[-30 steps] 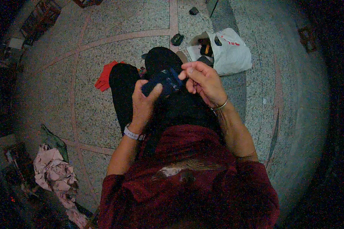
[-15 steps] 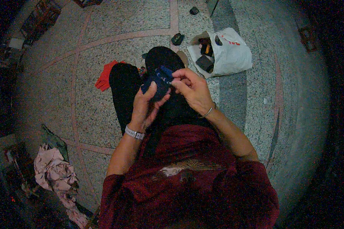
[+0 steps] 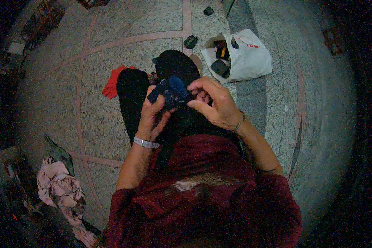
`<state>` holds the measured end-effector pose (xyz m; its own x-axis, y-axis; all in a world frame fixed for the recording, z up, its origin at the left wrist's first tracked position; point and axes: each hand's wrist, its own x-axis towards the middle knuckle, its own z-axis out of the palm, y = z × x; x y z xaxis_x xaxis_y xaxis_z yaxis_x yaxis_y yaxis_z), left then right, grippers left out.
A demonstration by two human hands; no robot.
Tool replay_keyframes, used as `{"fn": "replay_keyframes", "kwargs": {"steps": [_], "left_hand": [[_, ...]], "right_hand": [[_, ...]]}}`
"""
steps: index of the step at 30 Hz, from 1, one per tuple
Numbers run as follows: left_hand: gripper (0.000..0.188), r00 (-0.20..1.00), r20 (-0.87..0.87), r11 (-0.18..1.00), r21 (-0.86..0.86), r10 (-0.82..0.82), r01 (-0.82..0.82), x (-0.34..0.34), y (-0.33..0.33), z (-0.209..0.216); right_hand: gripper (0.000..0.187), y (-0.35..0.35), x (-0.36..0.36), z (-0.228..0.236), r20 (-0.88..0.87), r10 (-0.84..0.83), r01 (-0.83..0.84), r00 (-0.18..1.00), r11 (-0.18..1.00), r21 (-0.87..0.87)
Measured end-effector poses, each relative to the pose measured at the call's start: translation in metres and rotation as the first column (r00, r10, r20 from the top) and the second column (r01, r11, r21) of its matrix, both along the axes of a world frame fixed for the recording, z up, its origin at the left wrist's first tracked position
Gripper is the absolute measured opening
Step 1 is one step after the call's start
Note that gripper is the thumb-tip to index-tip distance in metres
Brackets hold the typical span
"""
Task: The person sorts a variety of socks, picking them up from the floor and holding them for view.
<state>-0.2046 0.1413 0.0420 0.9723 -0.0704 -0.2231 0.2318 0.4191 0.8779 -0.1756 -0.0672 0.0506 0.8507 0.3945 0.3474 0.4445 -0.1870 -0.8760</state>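
A bundled dark blue sock (image 3: pixel 175 91), with a brighter blue part and small pale marks, is held above my dark-trousered knees. My left hand (image 3: pixel 152 111) is closed round its left side, the thumb lying over the cloth. At the sock's right edge is my right hand (image 3: pixel 213 101), its thumb and forefinger apart and the other fingers curled. Whether the fingertips touch the cloth is hard to make out.
A white plastic bag (image 3: pixel 252 58) lies on its side at the right, dark items in its mouth. Two dark balled bundles, a nearer one (image 3: pixel 190 41) and a farther one (image 3: pixel 208 11), rest on the speckled floor. Red cloth (image 3: pixel 112 82) lies left of my knees; crumpled pink cloth (image 3: pixel 60 182) lies lower left.
My right hand has drawn slightly right and down, its thumb and forefinger spreading. In my left hand the sock has turned, with its brighter blue part now facing up.
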Motion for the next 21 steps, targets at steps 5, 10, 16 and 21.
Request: {"fn": "replay_keyframes", "kwargs": {"steps": [5,10,16,21], "left_hand": [[0.039,0.996,-0.066,0.988,-0.146,-0.057,0.047,0.001,0.005,0.000],[0.040,0.991,0.103,0.993,0.096,-0.083,0.073,-0.004,0.004,0.001],[0.045,0.977,0.174,0.970,0.229,-0.122,0.080,0.000,0.006,0.017],[0.052,0.840,0.480,0.832,0.551,-0.253,-0.065,0.006,0.010,0.023]], "right_hand": [[0.030,0.011,-0.007,0.016,-0.079,-0.042,0.046,0.996,0.998,0.047],[0.028,0.023,-0.009,-0.001,0.009,-0.077,0.077,0.997,0.997,0.024],[0.026,0.023,-0.009,0.009,0.044,-0.058,0.057,0.997,0.998,0.032],[0.027,0.017,-0.010,0.019,0.037,0.019,-0.016,0.999,0.997,-0.077]]}}
